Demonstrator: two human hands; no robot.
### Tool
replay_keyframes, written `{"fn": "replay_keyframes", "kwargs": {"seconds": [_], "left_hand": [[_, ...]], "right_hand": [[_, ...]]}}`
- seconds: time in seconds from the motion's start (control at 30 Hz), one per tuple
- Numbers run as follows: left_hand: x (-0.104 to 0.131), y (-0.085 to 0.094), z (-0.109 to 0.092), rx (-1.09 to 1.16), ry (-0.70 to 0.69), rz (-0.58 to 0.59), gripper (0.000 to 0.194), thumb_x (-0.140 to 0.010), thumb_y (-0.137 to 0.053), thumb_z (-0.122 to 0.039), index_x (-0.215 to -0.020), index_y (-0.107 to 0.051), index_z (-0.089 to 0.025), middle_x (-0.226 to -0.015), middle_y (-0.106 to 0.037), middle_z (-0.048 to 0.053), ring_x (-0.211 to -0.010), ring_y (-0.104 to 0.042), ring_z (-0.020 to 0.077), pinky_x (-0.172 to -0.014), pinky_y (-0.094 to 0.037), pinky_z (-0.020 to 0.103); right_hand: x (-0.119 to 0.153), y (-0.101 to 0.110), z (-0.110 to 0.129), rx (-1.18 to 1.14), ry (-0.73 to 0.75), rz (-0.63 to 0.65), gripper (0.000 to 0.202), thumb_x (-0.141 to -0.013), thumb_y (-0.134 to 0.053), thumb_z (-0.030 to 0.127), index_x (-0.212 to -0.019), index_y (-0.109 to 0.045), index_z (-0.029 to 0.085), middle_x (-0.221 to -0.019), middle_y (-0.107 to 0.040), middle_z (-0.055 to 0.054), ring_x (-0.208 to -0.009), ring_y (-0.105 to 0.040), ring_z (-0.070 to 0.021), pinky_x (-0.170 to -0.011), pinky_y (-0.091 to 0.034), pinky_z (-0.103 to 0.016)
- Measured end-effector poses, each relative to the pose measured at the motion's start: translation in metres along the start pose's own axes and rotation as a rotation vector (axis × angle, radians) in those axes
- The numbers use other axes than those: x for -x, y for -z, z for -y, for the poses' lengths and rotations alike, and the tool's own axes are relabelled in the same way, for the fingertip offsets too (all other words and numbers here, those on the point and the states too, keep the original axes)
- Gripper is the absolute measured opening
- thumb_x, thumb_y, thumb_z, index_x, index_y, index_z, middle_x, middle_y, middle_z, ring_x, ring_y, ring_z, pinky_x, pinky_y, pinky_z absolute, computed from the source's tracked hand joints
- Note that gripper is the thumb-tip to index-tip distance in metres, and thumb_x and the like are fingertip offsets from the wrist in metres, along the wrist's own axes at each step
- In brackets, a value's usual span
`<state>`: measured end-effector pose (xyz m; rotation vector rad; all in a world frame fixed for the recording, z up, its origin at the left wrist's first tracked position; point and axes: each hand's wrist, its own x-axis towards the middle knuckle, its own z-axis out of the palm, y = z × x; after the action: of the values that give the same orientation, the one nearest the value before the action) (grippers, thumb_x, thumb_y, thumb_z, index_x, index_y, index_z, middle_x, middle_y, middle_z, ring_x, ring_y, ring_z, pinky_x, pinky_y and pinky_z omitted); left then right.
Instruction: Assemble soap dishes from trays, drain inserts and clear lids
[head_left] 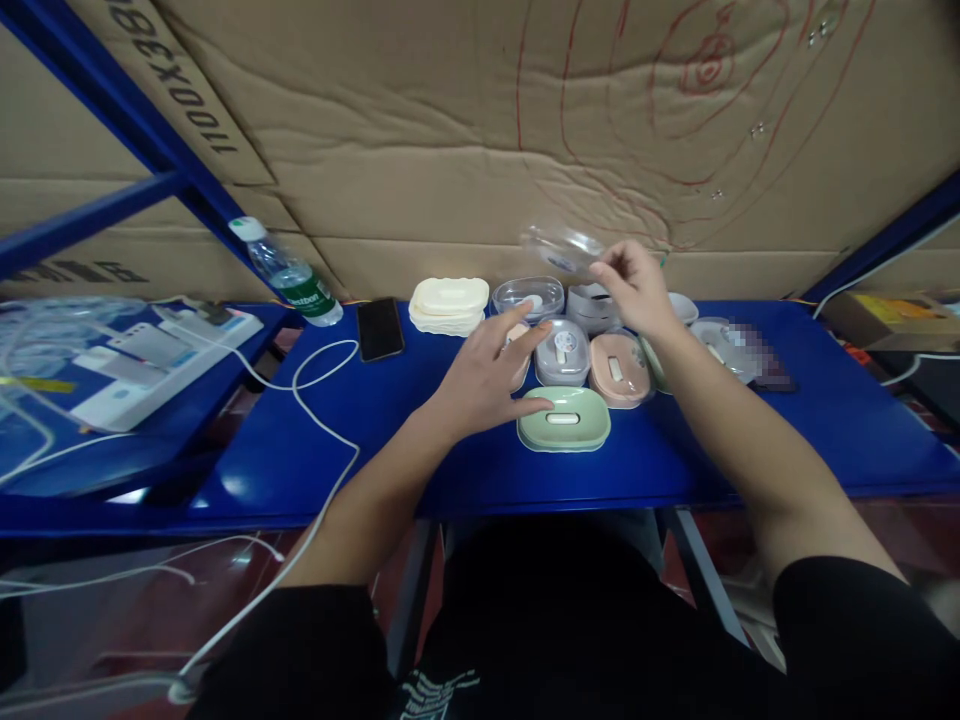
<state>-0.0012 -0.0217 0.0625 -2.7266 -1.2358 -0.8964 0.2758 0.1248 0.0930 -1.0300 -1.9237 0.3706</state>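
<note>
My right hand pinches the edge of a clear plastic lid, raised above the back row of boxes and blurred by motion. Fingers spread, my left hand hovers over the boxes and holds nothing. Its thumb is close to a green oval box at the front; whether they touch I cannot tell. Behind that sit a grey box with a round sticker and a pink box. Another pinkish box is partly hidden by my left fingers. A clear-topped box and grey stacked parts stand at the back.
Cream-coloured trays are stacked left of the boxes, beside a phone and a water bottle. A white cable crosses the blue table. Cardboard walls off the back. Another clear-lidded box lies right.
</note>
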Motion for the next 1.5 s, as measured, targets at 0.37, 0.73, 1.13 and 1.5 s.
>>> {"fn": "replay_keyframes", "kwargs": {"seconds": [0.37,0.73,1.13,1.5], "left_hand": [[0.002,-0.006,-0.011,-0.106,0.054,0.011,0.075,-0.106,-0.068,-0.059,-0.171,-0.037,-0.037,-0.181,-0.037,0.018,-0.166,-0.037,0.0477,-0.130,-0.031,0.069],[0.004,-0.014,-0.004,0.126,0.036,-0.023,0.095,-0.093,-0.076,-0.080,-0.169,-0.048,-0.030,-0.167,-0.056,0.016,-0.157,-0.053,0.0368,-0.134,-0.041,0.057],[0.008,-0.017,0.001,0.200,-0.057,0.057,0.087,-0.090,-0.087,-0.064,-0.162,-0.058,-0.026,-0.157,-0.064,0.017,-0.147,-0.063,0.0375,-0.125,-0.051,0.056],[-0.001,0.010,-0.005,0.265,0.119,0.453,0.086,-0.079,-0.093,-0.060,-0.153,-0.062,-0.028,-0.152,-0.071,0.011,-0.142,-0.066,0.0373,-0.121,-0.051,0.051]], "right_hand": [[0.091,0.007,0.029,-0.450,-0.316,0.321,0.059,-0.094,-0.052,0.090,-0.102,-0.053,0.032,-0.075,-0.046,0.003,-0.065,-0.051,-0.0216,-0.062,-0.046,-0.036],[0.105,0.033,0.038,0.016,0.160,0.353,0.105,-0.080,-0.081,0.086,-0.165,-0.054,0.030,-0.166,-0.055,-0.015,-0.152,-0.054,-0.0424,-0.126,-0.046,-0.062],[0.115,0.021,0.040,0.129,0.297,0.591,0.102,-0.080,-0.090,0.056,-0.169,-0.052,0.024,-0.162,-0.059,-0.019,-0.147,-0.057,-0.0458,-0.122,-0.049,-0.066],[0.119,0.011,0.042,0.166,0.316,0.689,0.094,-0.076,-0.088,0.050,-0.162,-0.061,0.024,-0.157,-0.064,-0.016,-0.138,-0.062,-0.0435,-0.116,-0.049,-0.062]]}}
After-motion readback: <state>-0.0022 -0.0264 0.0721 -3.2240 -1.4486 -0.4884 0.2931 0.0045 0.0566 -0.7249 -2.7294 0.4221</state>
